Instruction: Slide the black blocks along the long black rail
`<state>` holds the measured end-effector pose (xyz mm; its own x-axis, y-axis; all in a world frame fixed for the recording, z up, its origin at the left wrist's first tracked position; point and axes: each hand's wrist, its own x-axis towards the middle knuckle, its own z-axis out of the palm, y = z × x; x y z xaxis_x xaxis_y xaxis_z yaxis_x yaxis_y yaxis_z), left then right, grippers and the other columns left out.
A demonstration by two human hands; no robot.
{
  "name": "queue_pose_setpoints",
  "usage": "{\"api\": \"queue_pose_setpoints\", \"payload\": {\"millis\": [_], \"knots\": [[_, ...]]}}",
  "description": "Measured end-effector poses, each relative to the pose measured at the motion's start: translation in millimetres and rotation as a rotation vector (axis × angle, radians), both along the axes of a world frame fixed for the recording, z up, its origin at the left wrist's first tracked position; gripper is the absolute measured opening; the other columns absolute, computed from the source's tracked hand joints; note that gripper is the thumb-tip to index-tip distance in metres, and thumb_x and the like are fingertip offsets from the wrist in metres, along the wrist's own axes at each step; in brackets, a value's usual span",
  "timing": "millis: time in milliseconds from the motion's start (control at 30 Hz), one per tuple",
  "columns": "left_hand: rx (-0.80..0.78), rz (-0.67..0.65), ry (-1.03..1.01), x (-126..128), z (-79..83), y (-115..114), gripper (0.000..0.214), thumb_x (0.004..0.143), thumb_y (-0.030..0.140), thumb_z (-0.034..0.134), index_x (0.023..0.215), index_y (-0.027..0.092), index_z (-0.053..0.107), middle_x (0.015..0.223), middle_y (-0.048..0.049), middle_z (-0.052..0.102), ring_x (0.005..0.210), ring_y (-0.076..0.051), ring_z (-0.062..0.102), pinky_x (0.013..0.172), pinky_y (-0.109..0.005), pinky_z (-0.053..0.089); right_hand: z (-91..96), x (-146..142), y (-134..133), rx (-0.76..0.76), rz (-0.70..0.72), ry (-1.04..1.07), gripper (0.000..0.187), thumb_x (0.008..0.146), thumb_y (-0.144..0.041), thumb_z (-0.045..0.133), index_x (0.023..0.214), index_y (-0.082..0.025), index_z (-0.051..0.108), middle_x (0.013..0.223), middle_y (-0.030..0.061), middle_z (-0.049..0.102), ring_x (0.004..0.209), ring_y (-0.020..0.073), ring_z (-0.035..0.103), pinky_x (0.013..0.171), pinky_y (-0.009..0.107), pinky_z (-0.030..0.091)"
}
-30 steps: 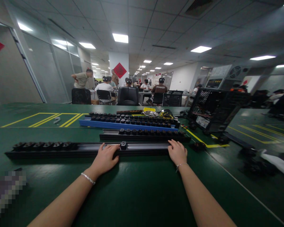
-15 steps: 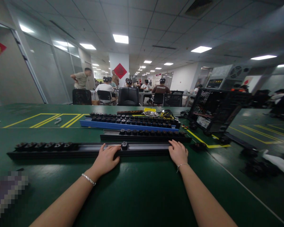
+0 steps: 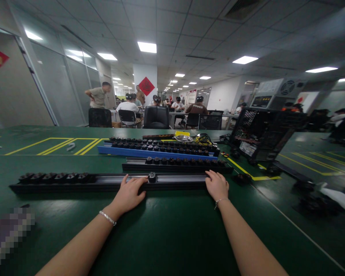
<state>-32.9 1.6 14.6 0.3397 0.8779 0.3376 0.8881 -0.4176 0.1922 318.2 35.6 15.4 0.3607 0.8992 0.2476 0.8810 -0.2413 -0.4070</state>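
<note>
1. L hand (image 3: 131, 191): grip open, fingers laid over mid part of long blk rail (image 3: 181, 185), thumb apart on near side; index tip right at lone blk module (image 3: 152, 177), can't tell if touching.
2. R hand (image 3: 217, 186): fingertips at rail's R end; can't tell if grip closes on it.
3. Long blk rail lies crosswise on green counter (image 3: 172, 234); lone blk module sits in its channel btwn hands, nearer L; six blk modules (image 3: 60, 178) in row at L end.
4. Behind: shorter blk rail (image 3: 161, 168), then blue rail (image 3: 149, 153), both w/ modules; PC case (image 3: 281, 130) off R.
</note>
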Motion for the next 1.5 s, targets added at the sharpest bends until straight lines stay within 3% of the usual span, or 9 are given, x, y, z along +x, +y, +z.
{"api": "queue_pose_setpoints", "payload": {"millis": [500, 1500], "knots": [[-0.011, -0.014, 0.000, 1, 1.5, -2, 0.041, 0.077, 0.029, 0.051, 0.117, 0.029, 0.049, 0.124, -0.0020, 0.061, 0.106, -0.024, 0.057, 0.107, -0.063, 0.005, 3.9, -2, -3, -0.002, -0.026, 0.045, 0.044, 0.081, -0.027, 0.035, 0.116, -0.035, 0.061, 0.136, -0.0070, 0.048, 0.127, 0.0227, 0.032, 0.103, 0.052, 0.026], [-0.018, -0.049, 0.002, 11, 1.9, -1, 0.041, 0.077, 0.029, 0.050, 0.118, 0.028, 0.048, 0.129, -0.0026, 0.057, 0.113, -0.025, 0.053, 0.108, -0.062, 0.007, 3.6, -2, -3, -0.010, -0.016, 0.042, 0.044, 0.081, -0.027, 0.034, 0.117, -0.033, 0.060, 0.136, -0.0057, 0.048, 0.128, 0.0231, 0.032, 0.104, 0.054, 0.024]]}}
